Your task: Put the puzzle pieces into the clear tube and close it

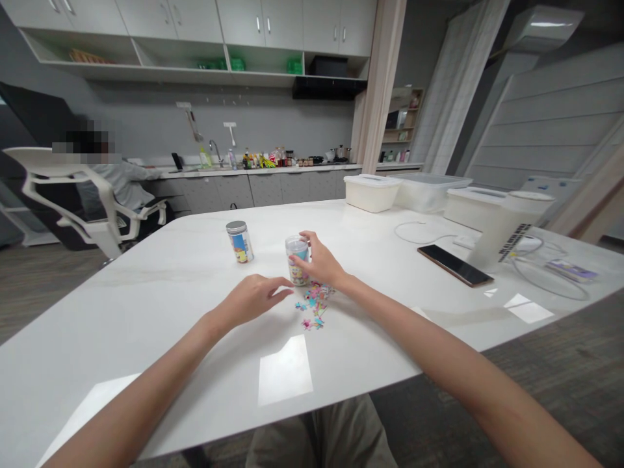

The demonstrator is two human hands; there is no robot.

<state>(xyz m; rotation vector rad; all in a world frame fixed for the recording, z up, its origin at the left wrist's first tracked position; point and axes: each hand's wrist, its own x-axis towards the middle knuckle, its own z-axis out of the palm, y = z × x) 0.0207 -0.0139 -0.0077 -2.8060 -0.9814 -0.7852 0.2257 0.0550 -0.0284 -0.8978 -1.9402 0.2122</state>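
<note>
My right hand [319, 261] is wrapped around a small clear jar [297, 255] with colourful contents, standing upright on the white table [160, 292]. A scatter of small colourful pieces [314, 304] lies on the table just in front of that jar. My left hand [253, 298] rests on the table to the left of the pieces, fingers stretched toward them, holding nothing. A second small jar with a grey lid [240, 241] stands upright farther back and to the left, apart from both hands.
A dark phone [454, 264] lies to the right, with white cables [419, 233] and a tall white container [507, 227] beyond. White storage boxes [371, 192] line the far edge. A person sits in a white chair [73, 195] at the left, near a kitchen counter.
</note>
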